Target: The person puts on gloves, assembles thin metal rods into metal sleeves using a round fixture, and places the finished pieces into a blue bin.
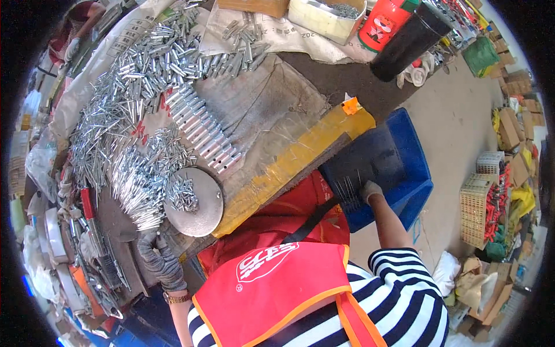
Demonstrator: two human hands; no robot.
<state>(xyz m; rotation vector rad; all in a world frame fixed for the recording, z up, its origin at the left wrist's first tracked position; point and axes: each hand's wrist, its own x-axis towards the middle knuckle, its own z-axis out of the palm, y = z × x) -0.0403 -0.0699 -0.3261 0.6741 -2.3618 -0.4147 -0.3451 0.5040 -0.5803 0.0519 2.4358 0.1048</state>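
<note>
My left hand [157, 263], in a grey knit glove, is at the near edge of a heap of thin shiny metal pins [136, 191]. Its fingers are bent in against the pin ends; what they pinch is too small to make out. Over on the right, my gloved right hand [372, 189] is inside a blue plastic bin [413, 153]. Several thin metal rods [348, 189] lie side by side just left of it. The fingers there are too small and turned away to read. Next to the pin heap, a round metal plate [202, 217] carries short pins.
A row of metal sleeves [202, 130] lies mid-table, with a large pile of metal tubes [167, 52] behind. Yellow tape [295, 165] covers the table's near edge. A black cylinder [411, 40], a red container [384, 26] and a white tub [326, 23] stand at the back. Crates [477, 208] line the right.
</note>
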